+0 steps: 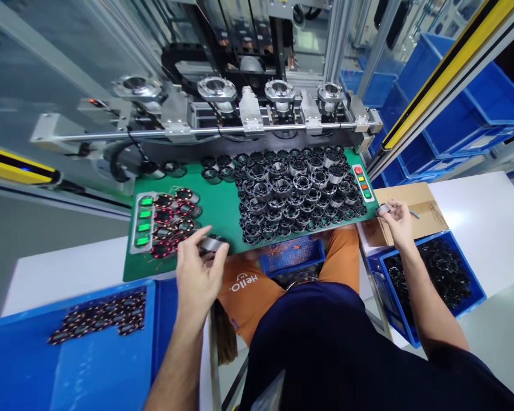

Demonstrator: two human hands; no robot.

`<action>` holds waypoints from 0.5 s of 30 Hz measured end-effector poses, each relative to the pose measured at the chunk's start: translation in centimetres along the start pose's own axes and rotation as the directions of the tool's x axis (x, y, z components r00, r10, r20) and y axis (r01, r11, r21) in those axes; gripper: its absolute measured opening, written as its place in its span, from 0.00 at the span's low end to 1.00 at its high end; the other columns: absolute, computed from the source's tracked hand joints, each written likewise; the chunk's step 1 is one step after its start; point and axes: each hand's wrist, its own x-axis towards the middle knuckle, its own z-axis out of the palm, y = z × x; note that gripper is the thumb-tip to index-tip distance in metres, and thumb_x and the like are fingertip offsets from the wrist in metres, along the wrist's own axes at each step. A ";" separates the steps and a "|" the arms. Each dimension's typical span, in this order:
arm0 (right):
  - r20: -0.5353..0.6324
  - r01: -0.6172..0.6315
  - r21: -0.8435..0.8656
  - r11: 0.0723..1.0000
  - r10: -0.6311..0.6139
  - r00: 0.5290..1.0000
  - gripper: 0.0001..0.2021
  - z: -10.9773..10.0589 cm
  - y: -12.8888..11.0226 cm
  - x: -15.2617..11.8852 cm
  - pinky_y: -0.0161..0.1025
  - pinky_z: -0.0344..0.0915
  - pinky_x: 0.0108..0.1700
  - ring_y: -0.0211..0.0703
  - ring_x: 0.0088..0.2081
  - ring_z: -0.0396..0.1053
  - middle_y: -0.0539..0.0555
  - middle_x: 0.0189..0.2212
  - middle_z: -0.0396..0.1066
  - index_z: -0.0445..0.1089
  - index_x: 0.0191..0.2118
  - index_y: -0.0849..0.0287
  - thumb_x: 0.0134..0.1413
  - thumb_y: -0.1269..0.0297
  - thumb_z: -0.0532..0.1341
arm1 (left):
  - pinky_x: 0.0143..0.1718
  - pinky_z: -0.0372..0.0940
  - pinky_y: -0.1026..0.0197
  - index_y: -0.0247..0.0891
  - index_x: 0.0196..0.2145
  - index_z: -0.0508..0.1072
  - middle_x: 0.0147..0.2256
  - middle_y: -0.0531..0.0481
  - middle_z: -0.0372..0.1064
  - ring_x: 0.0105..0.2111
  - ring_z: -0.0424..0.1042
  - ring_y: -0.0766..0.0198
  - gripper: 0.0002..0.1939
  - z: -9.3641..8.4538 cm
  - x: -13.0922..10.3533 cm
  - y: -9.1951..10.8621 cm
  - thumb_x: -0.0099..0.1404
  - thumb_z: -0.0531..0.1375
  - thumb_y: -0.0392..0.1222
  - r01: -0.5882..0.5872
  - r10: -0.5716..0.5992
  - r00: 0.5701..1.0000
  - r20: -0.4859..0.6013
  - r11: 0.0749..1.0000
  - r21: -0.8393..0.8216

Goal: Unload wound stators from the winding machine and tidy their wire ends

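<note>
Between the fingers and thumb of my left hand is a stator core, a grey metal ring with a dark rim, held over the front edge of the green work mat. My right hand pinches a small silvery metal ring piece above the cardboard box, off the mat's right end. Stacked black-and-metal stator cores fill the right part of the mat. Copper-wound stators with red wire stand in rows just beyond my left hand.
Behind the mat runs a machine rail with several round metal fixtures. A blue crate with wound stators lies lower left. At right are a blue bin of black parts and a cardboard box. Button panels flank the mat.
</note>
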 end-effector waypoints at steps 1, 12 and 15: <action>0.016 0.011 -0.005 1.000 -0.011 1.000 0.25 -0.2 -0.2 -0.2 0.45 0.75 0.47 0.42 0.39 0.74 0.52 0.39 0.72 0.68 0.51 0.55 0.54 0.44 0.68 | 0.55 0.70 0.49 0.42 0.57 0.71 0.54 0.42 0.69 0.52 0.72 0.52 0.24 -0.2 0.0 0.2 0.69 0.62 0.57 -0.047 0.047 0.999 0.019 0.998 0.042; -0.039 0.236 -0.295 0.926 -0.258 0.965 0.22 0.3 -1.0 -0.9 0.50 0.72 0.54 0.50 0.48 0.74 0.60 0.46 0.76 0.71 0.50 0.57 0.56 0.48 0.68 | 0.59 0.68 0.44 0.41 0.57 0.75 0.51 0.43 0.75 0.49 0.75 0.49 0.25 0.9 -0.2 -0.2 0.68 0.65 0.56 -0.150 0.162 0.986 -0.048 0.970 0.193; 0.010 0.240 -0.339 0.910 -0.251 0.968 0.24 0.8 -0.6 -0.8 0.49 0.71 0.50 0.48 0.42 0.72 0.59 0.43 0.76 0.73 0.53 0.58 0.55 0.49 0.68 | 0.59 0.66 0.44 0.43 0.55 0.77 0.47 0.41 0.75 0.51 0.73 0.46 0.22 0.7 -0.3 0.0 0.69 0.64 0.56 -0.182 0.189 0.982 -0.009 0.954 0.240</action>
